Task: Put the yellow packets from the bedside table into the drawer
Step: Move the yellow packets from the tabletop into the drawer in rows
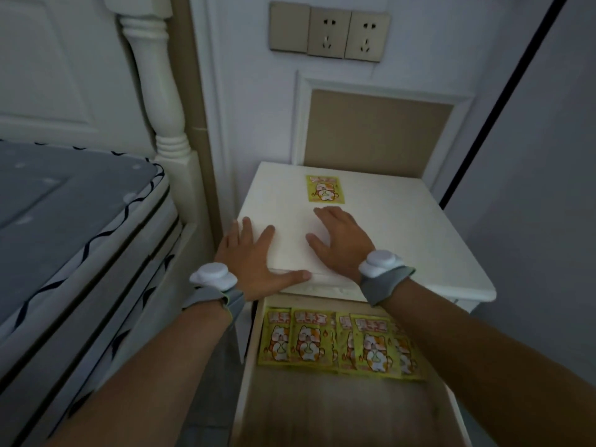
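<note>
Currently both hands flat, empty: left hand (254,258) on the tabletop (403,227) front-left edge, right hand (342,240) just short of one yellow packet (325,188) lying farther back. Open drawer (248,366) below holds a row of overlapping yellow packets (338,343).

One packet (325,188) lies on the tabletop (403,227) toward 12 o'clock, both hands (254,259) flat just before it; more packets (342,343) overlap inside the open drawer (322,411) at 6, the bed (64,221) at 9.

Yellow packets (338,345), orange-white cartoon print; white bedside table (403,227); grey mattress (64,201), dark wavy trim.
</note>
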